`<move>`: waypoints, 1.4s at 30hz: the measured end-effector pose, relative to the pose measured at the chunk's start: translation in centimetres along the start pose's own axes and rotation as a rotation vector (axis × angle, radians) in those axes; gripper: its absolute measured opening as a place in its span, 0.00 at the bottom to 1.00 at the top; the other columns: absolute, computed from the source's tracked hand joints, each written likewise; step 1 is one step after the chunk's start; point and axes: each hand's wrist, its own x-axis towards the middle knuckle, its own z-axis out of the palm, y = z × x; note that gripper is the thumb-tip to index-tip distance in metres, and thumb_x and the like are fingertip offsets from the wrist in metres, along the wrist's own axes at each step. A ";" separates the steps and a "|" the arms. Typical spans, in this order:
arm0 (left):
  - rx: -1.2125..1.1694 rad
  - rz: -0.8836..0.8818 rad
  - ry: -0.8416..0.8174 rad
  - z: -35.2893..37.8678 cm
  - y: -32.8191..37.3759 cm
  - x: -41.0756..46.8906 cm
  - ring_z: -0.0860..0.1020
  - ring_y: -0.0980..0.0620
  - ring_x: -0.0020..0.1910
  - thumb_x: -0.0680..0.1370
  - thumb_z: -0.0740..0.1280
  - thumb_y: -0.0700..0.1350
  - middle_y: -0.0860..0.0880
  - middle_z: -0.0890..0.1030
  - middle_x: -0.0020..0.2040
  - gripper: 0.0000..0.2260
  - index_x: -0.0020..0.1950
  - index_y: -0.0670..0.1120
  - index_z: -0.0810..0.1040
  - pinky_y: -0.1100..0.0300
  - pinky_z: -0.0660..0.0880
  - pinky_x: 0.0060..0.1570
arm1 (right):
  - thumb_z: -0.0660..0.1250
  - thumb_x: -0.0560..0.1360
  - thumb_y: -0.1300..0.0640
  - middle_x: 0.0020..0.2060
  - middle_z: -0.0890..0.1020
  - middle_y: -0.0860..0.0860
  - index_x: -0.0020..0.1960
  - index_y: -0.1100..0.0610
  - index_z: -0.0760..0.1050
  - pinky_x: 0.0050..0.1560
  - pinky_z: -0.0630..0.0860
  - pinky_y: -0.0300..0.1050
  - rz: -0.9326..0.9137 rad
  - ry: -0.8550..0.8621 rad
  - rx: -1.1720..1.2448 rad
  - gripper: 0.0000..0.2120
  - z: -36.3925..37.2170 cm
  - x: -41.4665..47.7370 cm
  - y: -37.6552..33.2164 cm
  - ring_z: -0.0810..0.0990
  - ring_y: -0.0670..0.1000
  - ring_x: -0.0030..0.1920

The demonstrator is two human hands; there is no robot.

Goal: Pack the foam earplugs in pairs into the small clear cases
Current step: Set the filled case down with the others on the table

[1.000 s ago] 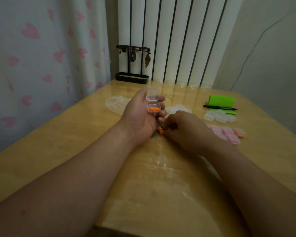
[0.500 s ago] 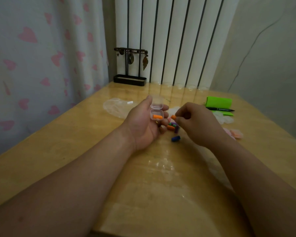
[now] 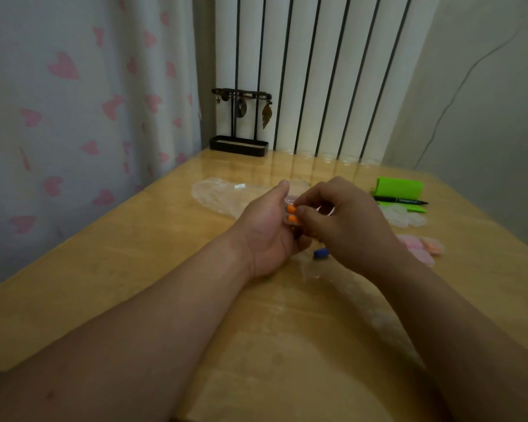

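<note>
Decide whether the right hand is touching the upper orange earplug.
Touching. Head view: the right hand pinches the upper orange earplug by its end, no gap.

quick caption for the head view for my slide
Left hand holds a clear case of two orange earplugs, the right hand pinching the upper earplug.

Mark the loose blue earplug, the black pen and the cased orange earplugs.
blue earplug (image 3: pixel 321 254), head view, middle of its body.
black pen (image 3: pixel 400 201), head view, mid-barrel.
orange earplugs (image 3: pixel 292 220), head view, nearer plug's visible end.
</note>
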 end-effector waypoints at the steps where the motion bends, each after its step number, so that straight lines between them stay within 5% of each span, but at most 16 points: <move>1: 0.005 -0.001 0.001 0.0 0.0 0.0 0.76 0.52 0.37 0.89 0.50 0.62 0.42 0.78 0.51 0.30 0.75 0.42 0.76 0.56 0.71 0.41 | 0.72 0.80 0.52 0.47 0.76 0.44 0.53 0.47 0.84 0.38 0.76 0.31 0.007 -0.003 -0.002 0.03 0.0 0.0 0.0 0.76 0.41 0.45; 5: -0.002 -0.005 0.001 -0.1 0.0 0.0 0.76 0.51 0.39 0.89 0.50 0.62 0.41 0.77 0.54 0.30 0.76 0.41 0.76 0.56 0.70 0.43 | 0.72 0.80 0.51 0.48 0.77 0.44 0.54 0.46 0.85 0.38 0.76 0.30 0.021 -0.003 0.013 0.04 0.0 0.0 -0.2 0.77 0.41 0.44; 9: -0.017 -0.021 0.001 0.0 0.0 -0.2 0.76 0.52 0.37 0.89 0.50 0.62 0.46 0.80 0.41 0.30 0.76 0.41 0.76 0.57 0.70 0.42 | 0.71 0.80 0.50 0.48 0.77 0.46 0.54 0.48 0.84 0.35 0.77 0.30 0.020 -0.004 0.039 0.05 0.0 -0.1 -0.2 0.77 0.39 0.45; 12: -0.004 -0.009 0.006 -0.1 0.1 -0.2 0.76 0.52 0.37 0.89 0.50 0.63 0.45 0.80 0.43 0.31 0.75 0.40 0.77 0.57 0.71 0.42 | 0.69 0.82 0.51 0.48 0.79 0.46 0.53 0.49 0.84 0.33 0.77 0.32 0.041 0.040 0.091 0.05 -0.2 0.1 -0.1 0.78 0.39 0.44; 17: -0.015 -0.041 0.021 -0.1 0.1 -0.1 0.73 0.52 0.35 0.89 0.52 0.62 0.46 0.77 0.40 0.29 0.71 0.40 0.76 0.58 0.70 0.38 | 0.67 0.83 0.54 0.45 0.82 0.45 0.52 0.49 0.80 0.47 0.76 0.41 0.158 0.155 0.196 0.04 -0.5 0.9 0.9 0.80 0.43 0.47; 21: 0.018 -0.092 -0.048 0.2 0.1 -0.4 0.74 0.51 0.36 0.88 0.50 0.65 0.47 0.76 0.40 0.30 0.67 0.41 0.77 0.58 0.70 0.38 | 0.62 0.86 0.49 0.50 0.84 0.45 0.60 0.49 0.81 0.58 0.81 0.53 0.281 0.070 0.337 0.10 -0.3 0.9 1.5 0.82 0.46 0.53; 26: -0.082 -0.115 -0.071 0.0 0.3 -0.6 0.73 0.51 0.38 0.87 0.51 0.67 0.46 0.75 0.42 0.33 0.73 0.41 0.76 0.57 0.72 0.43 | 0.54 0.88 0.43 0.55 0.84 0.40 0.64 0.48 0.83 0.51 0.76 0.41 0.183 0.013 0.361 0.20 -0.8 0.6 0.2 0.81 0.38 0.56; 30: -0.201 -0.107 -0.082 -0.9 0.5 -0.3 0.76 0.49 0.46 0.86 0.51 0.67 0.43 0.77 0.55 0.36 0.74 0.39 0.78 0.54 0.74 0.59 | 0.65 0.84 0.44 0.52 0.83 0.41 0.56 0.44 0.82 0.43 0.77 0.32 0.058 -0.062 0.247 0.09 -0.6 0.1 0.0 0.81 0.38 0.51; 33: -0.247 -0.105 -0.099 -1.1 0.5 -0.3 0.76 0.49 0.49 0.87 0.52 0.66 0.42 0.75 0.62 0.36 0.74 0.37 0.77 0.55 0.67 0.75 | 0.73 0.79 0.46 0.56 0.82 0.41 0.58 0.43 0.79 0.49 0.75 0.30 -0.018 -0.142 0.084 0.08 0.0 -0.3 0.1 0.79 0.40 0.56; 37: -0.202 -0.094 -0.112 -0.9 0.6 -0.4 0.79 0.48 0.48 0.87 0.54 0.62 0.41 0.80 0.58 0.32 0.75 0.37 0.77 0.54 0.75 0.64 | 0.75 0.78 0.49 0.54 0.82 0.41 0.59 0.44 0.75 0.55 0.73 0.35 -0.058 -0.120 0.057 0.13 0.1 -0.3 0.3 0.79 0.41 0.57; 42: 0.013 0.036 -0.096 -0.2 0.2 -0.6 0.84 0.47 0.51 0.87 0.61 0.44 0.40 0.85 0.56 0.14 0.67 0.38 0.78 0.51 0.83 0.54 | 0.75 0.79 0.54 0.55 0.78 0.40 0.63 0.46 0.71 0.42 0.84 0.38 -0.014 -0.085 0.124 0.18 0.1 -0.2 0.8 0.82 0.39 0.51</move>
